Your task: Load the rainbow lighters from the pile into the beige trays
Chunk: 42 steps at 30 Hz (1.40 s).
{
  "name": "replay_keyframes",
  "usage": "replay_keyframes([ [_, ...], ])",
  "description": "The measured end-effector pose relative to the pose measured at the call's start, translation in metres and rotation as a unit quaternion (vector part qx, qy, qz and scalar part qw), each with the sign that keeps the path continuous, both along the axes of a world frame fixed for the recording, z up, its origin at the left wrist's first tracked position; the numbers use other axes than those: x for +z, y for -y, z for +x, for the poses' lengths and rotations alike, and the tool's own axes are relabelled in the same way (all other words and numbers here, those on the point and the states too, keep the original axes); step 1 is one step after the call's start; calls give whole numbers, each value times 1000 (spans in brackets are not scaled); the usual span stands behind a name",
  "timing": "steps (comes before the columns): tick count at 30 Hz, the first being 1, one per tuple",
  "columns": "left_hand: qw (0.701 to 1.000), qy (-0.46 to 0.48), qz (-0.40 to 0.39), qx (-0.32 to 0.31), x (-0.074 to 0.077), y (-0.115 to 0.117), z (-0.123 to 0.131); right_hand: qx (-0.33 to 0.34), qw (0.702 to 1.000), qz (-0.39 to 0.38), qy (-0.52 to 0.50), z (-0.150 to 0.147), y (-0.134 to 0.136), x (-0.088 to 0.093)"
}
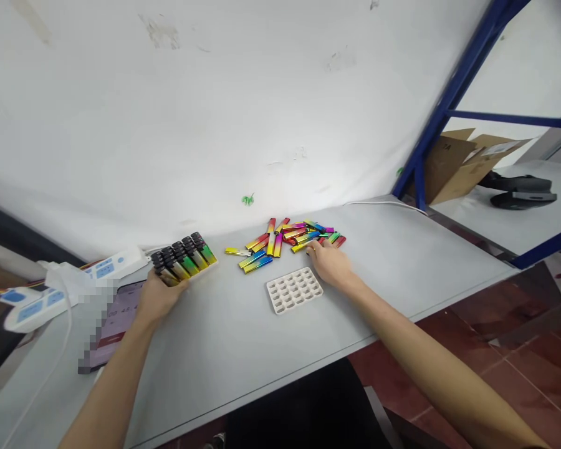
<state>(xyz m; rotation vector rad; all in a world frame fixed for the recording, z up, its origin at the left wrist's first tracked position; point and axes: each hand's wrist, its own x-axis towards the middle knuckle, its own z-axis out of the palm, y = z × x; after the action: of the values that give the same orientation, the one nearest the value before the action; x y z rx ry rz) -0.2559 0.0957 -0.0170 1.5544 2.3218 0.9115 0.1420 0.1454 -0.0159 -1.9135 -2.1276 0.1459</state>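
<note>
On the left, my left hand [161,296] grips the near left corner of a white tray [204,272] filled with lighters [187,259]. They stand in rows, with black tops and shiny green, yellow and silver bodies. My right hand [330,262] is at the near right edge of a loose pile of shiny lighter sleeves [275,244] in red, gold, blue and pink. Its fingers are bent down and closed around a yellow sleeve [302,246]; the fingertips are partly hidden. Between my hands lies a white tray with bare slots [294,290].
Left of the filled tray are a phone [116,318] and white power strips [107,267] with cables. A white wall [280,112] rises behind the grey table [243,349]. A blue frame [442,106], cardboard box [467,163] and black device [523,192] stand to the right.
</note>
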Motion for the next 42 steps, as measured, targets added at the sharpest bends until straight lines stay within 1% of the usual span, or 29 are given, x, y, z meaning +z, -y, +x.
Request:
replay_keyframes([
  [2,999,46,21,-21,2,15,10,-24,999,14,18,-6,-3,-6],
  [3,997,61,35,-3,2,24,17,-30,999,25,19,-8,-2,-9],
  [5,995,41,49,82,-3,43,35,-35,999,38,2,-7,2,-14],
  [6,993,30,59,99,-6,52,47,-35,998,44,-19,-6,3,-16],
  [7,993,18,60,99,-9,60,59,-36,997,54,-47,-4,4,-18],
  [8,996,6,54,77,-12,67,73,-34,994,65,-84,-2,4,-18],
  [9,997,-10,62,36,-14,72,87,-29,989,76,-125,0,3,-19],
  [11,992,-52,83,-85,-16,76,116,-4,973,97,-210,1,1,-18],
  [13,965,-83,107,-223,-14,68,144,30,950,101,-292,1,-2,-17],
  [14,944,-92,113,-296,-12,61,156,45,936,95,-335,0,-3,-17],
  [15,925,-94,115,-350,-9,52,166,56,919,81,-381,-1,-2,-16],
  [17,890,-89,113,-432,-3,33,182,65,871,25,-486,-4,0,-13],
  [19,876,-81,111,-461,1,15,191,64,803,-54,-590,-6,3,-11],
  [21,874,-72,119,-465,1,2,193,62,734,-123,-665,-8,6,-8],
  [22,876,-65,124,-462,0,-1,192,62,708,-146,-688,-8,7,-7],
  [23,878,-55,127,-459,-1,-3,190,62,689,-163,-703,-8,7,-6],
  [25,882,-35,125,-452,-5,-3,184,63,671,-187,-714,-7,8,-3],
  [26,884,-29,120,-451,-6,-2,182,66,672,-192,-713,-6,9,-2],
  [27,885,-27,117,-450,-7,-1,180,69,682,-188,-703,-6,10,-1],
  [28,886,-30,119,-448,-7,0,178,75,706,-169,-683,-6,12,0],
  [29,886,-36,128,-443,-7,1,178,83,741,-134,-652,-7,15,1],
  [31,891,-43,159,-424,-6,2,181,106,821,-38,-559,-10,21,1],
  [32,894,-39,178,-409,-6,2,183,122,854,9,-506,-12,24,0],
  [33,898,-29,194,-394,-5,3,185,140,876,50,-458,-14,28,-1],
  [34,902,-14,206,-378,-4,3,187,158,891,84,-418,-16,31,-3],
  [36,913,26,207,-350,-3,4,191,192,902,142,-359,-19,36,-7],
  [38,923,64,193,-327,-2,6,193,222,901,184,-325,-22,39,-10],
  [40,928,83,186,-313,-1,7,193,246,899,202,-302,-24,40,-12],
  [42,926,80,194,-313,1,7,193,260,900,203,-286,-25,41,-13],
])
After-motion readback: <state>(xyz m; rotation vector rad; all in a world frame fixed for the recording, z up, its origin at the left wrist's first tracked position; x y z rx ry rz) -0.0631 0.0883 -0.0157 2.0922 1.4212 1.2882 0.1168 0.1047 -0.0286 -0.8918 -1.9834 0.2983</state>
